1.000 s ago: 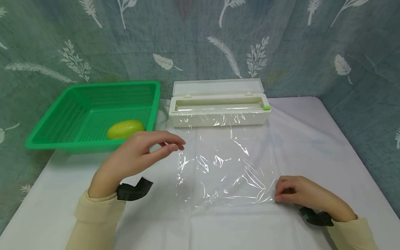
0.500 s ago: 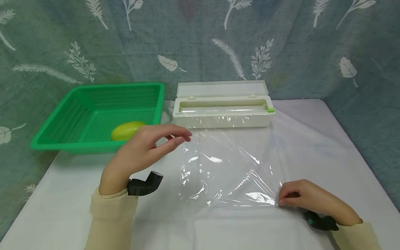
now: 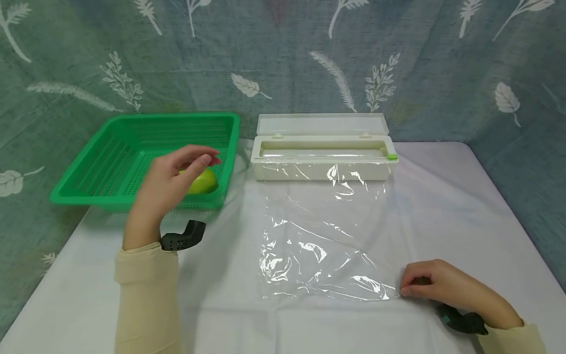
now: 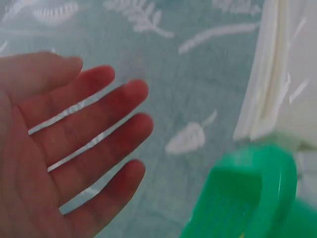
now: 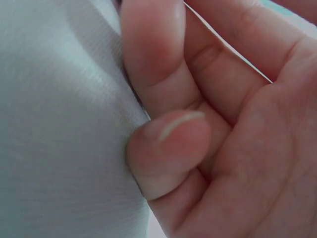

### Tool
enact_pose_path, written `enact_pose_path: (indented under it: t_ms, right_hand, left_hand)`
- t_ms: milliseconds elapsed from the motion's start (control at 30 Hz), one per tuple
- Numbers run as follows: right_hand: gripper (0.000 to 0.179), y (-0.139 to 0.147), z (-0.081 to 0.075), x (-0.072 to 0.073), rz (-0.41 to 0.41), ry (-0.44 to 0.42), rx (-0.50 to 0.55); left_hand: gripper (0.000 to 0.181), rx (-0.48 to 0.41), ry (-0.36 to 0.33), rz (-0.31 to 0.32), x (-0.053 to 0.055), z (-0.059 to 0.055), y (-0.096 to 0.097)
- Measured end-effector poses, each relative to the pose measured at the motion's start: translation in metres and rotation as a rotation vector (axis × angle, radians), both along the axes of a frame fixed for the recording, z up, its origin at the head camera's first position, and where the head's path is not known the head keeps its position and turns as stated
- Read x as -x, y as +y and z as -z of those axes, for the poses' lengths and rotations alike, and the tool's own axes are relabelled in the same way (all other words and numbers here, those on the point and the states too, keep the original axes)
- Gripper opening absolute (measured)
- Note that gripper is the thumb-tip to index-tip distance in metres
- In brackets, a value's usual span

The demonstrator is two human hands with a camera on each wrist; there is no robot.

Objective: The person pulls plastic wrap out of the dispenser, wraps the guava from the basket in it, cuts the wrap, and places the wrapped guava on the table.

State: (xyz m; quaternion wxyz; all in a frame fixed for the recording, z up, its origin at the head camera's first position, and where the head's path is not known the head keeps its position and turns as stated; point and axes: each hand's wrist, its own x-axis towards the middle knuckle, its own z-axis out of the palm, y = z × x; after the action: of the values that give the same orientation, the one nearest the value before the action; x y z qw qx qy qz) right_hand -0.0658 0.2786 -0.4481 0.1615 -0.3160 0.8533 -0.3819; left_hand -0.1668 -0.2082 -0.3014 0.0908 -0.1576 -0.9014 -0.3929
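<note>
The left hand [image 3: 165, 182], fingers loosely extended, is at the green plastic basket [image 3: 172, 116], partly hiding the yellow-green fruit [image 3: 204, 184] inside. The right hand [image 3: 448, 286], fingers curled, appears to pinch the near right corner of the clear plastic film [image 3: 331, 236], which extends across the white tablecloth [image 3: 353, 327] from the open white dispenser [image 3: 325, 139].
</note>
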Motion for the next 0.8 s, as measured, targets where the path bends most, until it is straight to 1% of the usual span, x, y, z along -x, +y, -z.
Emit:
enact_pose_path:
  t_ms: [67, 167, 267, 400, 467, 567, 800]
  right_hand:
    - [0.004, 0.0, 0.001, 0.0, 0.002, -0.003, 0.005]
    - [0.003, 0.001, 0.002, 0.0, 0.005, -0.004, 0.004]
    - [0.003, 0.001, 0.003, 0.0, 0.008, -0.008, 0.003]
    - [0.004, 0.001, 0.003, 0.0, 0.008, -0.021, 0.006]
    - [0.004, 0.001, 0.002, 0.0, 0.009, -0.027, 0.011]
    - [0.003, 0.001, 0.002, 0.001, 0.009, -0.03, 0.017]
    - [0.004, 0.002, 0.003, 0.001, 0.014, -0.041, 0.019]
  left_hand:
    - [0.026, 0.009, -0.024, -0.056, 0.004, 0.002, -0.008]
    - [0.031, 0.033, -0.053, -0.118, 0.009, 0.008, -0.018]
    - [0.038, 0.074, -0.091, -0.174, 0.017, 0.018, -0.029]
    - [0.048, 0.163, -0.132, -0.226, 0.028, 0.033, -0.04]
    - [0.05, 0.205, -0.141, -0.242, 0.032, 0.039, -0.043]
    - [0.05, 0.239, -0.141, -0.26, 0.035, 0.044, -0.047]
    - [0.052, 0.287, -0.136, -0.264, 0.036, 0.045, -0.051]
